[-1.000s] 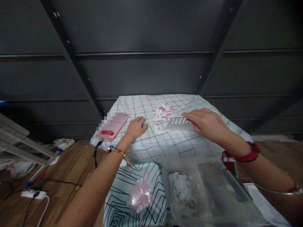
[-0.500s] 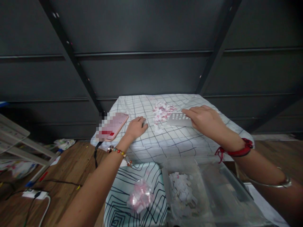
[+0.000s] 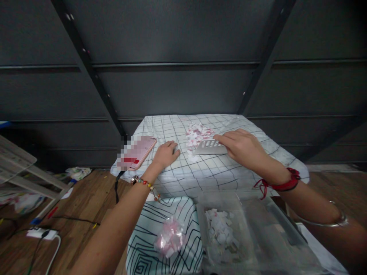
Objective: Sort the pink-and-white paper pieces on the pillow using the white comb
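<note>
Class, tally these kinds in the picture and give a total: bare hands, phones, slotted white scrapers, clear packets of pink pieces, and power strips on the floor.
Hands: 2 (left hand, right hand)
Phone: 1
Slotted white scraper: 1
Clear packet of pink pieces: 1
Power strip: 1
Total: 6

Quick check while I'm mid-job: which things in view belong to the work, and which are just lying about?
Likely part of it:
- slotted white tool, held in the right hand
- paper scraps
- clear tub holding scraps
- bag of pink pieces

Probably just lying about:
- phone
- power strip
</note>
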`<action>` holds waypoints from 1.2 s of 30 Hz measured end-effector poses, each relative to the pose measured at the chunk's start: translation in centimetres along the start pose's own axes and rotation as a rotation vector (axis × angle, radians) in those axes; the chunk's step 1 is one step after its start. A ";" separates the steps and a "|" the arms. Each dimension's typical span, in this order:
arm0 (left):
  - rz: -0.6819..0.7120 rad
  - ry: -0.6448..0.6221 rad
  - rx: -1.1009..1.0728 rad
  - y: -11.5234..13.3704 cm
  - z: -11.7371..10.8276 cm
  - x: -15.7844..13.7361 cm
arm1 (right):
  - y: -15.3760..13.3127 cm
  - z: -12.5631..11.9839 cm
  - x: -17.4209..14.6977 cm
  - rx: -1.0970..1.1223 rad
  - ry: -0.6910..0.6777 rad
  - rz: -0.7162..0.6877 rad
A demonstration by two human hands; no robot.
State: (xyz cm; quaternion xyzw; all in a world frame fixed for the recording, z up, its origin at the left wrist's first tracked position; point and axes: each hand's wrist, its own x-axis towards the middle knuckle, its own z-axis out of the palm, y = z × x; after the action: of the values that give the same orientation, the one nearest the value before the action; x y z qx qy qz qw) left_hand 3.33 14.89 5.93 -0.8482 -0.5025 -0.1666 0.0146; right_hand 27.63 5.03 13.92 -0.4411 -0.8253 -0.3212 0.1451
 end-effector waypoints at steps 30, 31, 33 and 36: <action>0.017 0.019 -0.031 -0.1 0.1 0.0 | 0.5 0.0 0.0 -0.129 -0.065 0.085; 0.021 0.021 -0.032 -0.2 0.1 0.0 | 0.5 0.0 -0.2 -0.121 -0.074 0.084; 0.024 0.025 -0.032 -0.2 0.2 0.0 | 0.4 -0.2 -0.5 -0.090 -0.083 0.076; 0.023 0.029 -0.029 -0.3 0.3 0.1 | 0.1 -0.3 -0.4 -0.034 -0.043 0.075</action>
State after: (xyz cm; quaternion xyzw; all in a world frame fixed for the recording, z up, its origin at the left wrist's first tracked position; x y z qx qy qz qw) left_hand 3.19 15.16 5.58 -0.8515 -0.4901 -0.1858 0.0115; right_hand 27.98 4.60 13.97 -0.4809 -0.8056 -0.3200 0.1316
